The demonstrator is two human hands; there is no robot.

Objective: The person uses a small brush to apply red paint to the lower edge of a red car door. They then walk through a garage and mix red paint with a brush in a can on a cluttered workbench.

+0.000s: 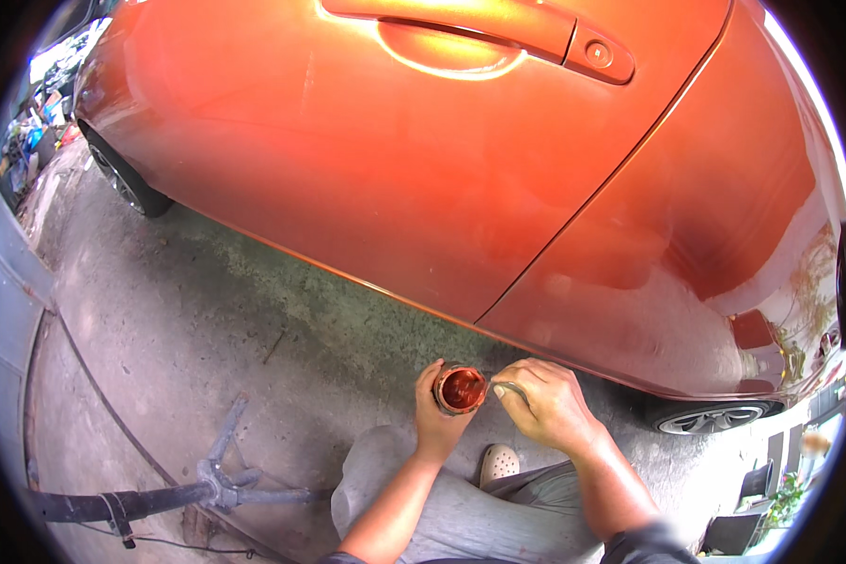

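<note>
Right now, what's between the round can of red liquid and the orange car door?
In the head view: grey concrete floor, between the round can and orange car door.

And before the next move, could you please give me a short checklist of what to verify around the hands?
1. Left hand secure on the small can: ok, wrapped around its side.
2. Can open: ok, no lid over its mouth and red contents visible inside.
3. Enough inside: cannot tell, the depth does not show.
4. Right hand ready: cannot tell, it is curled beside the can, but its grip is unclear.
5. Orange car door closed: ok.
6. Metal stand clear of both hands: ok, it is off to the left.
</note>
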